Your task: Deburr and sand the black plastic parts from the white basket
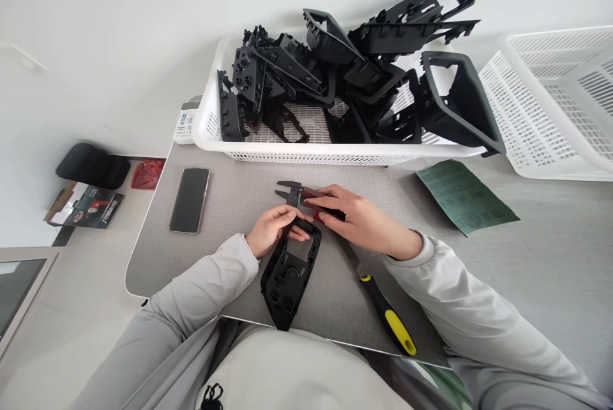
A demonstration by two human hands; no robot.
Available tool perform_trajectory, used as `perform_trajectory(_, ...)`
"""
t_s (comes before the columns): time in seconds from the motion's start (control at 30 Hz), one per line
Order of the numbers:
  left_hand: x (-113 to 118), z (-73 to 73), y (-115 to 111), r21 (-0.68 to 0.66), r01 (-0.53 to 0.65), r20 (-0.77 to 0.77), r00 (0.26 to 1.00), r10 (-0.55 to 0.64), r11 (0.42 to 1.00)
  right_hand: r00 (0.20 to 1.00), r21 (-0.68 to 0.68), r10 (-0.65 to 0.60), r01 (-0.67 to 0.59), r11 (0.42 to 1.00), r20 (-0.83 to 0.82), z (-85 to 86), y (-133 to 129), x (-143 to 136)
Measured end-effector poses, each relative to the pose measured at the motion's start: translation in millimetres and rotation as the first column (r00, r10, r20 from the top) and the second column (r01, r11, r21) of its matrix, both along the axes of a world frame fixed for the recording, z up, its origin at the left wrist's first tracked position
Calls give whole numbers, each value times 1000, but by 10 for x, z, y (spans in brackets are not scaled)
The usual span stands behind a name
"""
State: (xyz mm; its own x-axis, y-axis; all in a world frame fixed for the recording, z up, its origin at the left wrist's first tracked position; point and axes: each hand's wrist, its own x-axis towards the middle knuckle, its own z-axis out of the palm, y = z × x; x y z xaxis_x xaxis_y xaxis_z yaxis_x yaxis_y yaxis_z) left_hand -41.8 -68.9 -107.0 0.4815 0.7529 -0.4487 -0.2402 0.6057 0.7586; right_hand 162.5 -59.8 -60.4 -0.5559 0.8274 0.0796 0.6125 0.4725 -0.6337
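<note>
A black plastic trim piece [287,276] with a frame-like opening at its far end is tilted near the table's front edge. My left hand [272,228] is closed on its upper end, fingers partly through the opening. My right hand [357,218] is just to the right, its fingers curled round a slim black-and-red tool [335,212], mostly covered, so its kind is unclear. Beyond the fingertips lies a dark caliper [291,191], partly hidden by my right hand. A file with a black-and-yellow handle [390,317] rests on the table, its blade running up under my right wrist.
A white plastic basket [311,153] heaped with black plastic parts [364,71] stands at the back. Another white basket [536,161] is at the right. Green sandpaper [467,199] lies on the table [230,186], a phone [189,199] at left. Boxes sit on the floor.
</note>
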Motion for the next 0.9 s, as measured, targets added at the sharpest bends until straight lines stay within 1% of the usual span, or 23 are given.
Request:
perform_trajectory(0.2,3,-7,-10,-25,20,-63,998,-22,999,998,-10,27,-27,1000,-50,-11,1,2)
perform_trajectory(0.33,-7,-36,0,-78,27,-5,1000,-27,997,995,7,61,-61,998,-78,-6,1,-3)
perform_trajectory(0.43,-17,-56,2,-106,48,49,998,-43,993,989,25,117,-115,993,-89,23,-10,-12)
perform_trajectory(0.5,-21,-56,-2,-108,73,68,995,-66,992,984,44,162,-159,986,-68,40,-23,-14)
perform_trajectory(0.6,-21,-34,-8,-95,98,71,993,-91,991,980,59,199,-200,978,31,51,-36,-10)
perform_trajectory(0.7,-19,-9,-7,-91,109,64,993,-103,990,980,69,155,-164,984,123,56,-36,-2)
perform_trajectory(0.77,-19,-4,-5,-93,110,58,993,-105,990,984,81,127,-138,987,126,62,-34,-1)
perform_trajectory(0.9,-18,-13,-6,-79,111,52,993,-107,991,977,66,188,-195,979,103,69,-33,-7)
